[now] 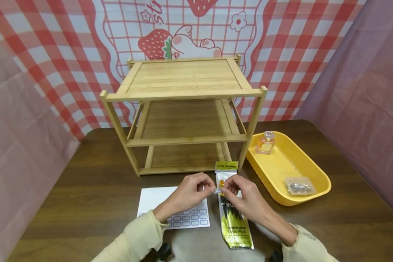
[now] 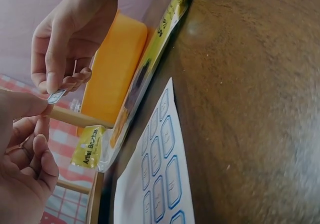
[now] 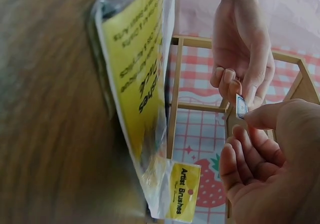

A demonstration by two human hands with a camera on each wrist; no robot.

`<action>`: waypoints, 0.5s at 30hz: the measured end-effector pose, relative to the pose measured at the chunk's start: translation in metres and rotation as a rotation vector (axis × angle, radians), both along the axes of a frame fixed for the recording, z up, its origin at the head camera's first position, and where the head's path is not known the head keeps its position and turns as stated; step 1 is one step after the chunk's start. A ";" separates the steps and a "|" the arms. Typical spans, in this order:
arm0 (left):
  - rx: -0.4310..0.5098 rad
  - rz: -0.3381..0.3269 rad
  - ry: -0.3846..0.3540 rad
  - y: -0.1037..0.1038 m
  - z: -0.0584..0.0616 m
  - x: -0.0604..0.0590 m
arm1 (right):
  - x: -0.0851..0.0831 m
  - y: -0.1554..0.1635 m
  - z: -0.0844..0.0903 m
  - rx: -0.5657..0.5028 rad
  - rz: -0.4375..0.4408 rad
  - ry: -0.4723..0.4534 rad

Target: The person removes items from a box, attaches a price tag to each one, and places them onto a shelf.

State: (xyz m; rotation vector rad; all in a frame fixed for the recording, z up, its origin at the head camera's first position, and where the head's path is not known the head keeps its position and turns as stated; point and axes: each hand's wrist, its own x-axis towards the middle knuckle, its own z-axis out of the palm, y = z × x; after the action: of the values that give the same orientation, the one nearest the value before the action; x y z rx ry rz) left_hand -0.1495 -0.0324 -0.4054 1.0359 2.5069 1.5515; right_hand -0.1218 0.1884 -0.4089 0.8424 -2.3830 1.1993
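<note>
Between both hands is a small white sticker label (image 1: 218,190) with a blue border. My left hand (image 1: 190,192) pinches one end of it between thumb and forefinger. The other end is pinched by my right hand (image 1: 245,196), as the right wrist view also shows with the label (image 3: 241,106) facing the camera. Just beneath the hands lies a clear packet of artist brushes (image 1: 236,227) with a yellow-green header. Under my left forearm is a white sheet of labels (image 1: 196,217), its lower rows printed with blue-framed stickers; the forearm hides part of it.
A three-tier wooden shelf (image 1: 183,95) stands behind the hands. To the right sits a yellow tray (image 1: 309,163) holding a perfume bottle (image 1: 265,143) and a small clear box (image 1: 299,186) of tiny metal-looking pieces. Everything rests on a dark wooden table (image 1: 85,203).
</note>
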 end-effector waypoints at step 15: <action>-0.031 -0.061 -0.051 0.014 -0.010 0.000 | 0.006 0.013 -0.008 0.026 -0.033 -0.076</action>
State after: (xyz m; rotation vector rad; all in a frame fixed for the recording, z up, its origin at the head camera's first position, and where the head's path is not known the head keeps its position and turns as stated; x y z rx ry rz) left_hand -0.1496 -0.0188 -0.4151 1.0446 2.4346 1.4991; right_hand -0.1157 0.2013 -0.4166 0.7758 -2.4681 1.2108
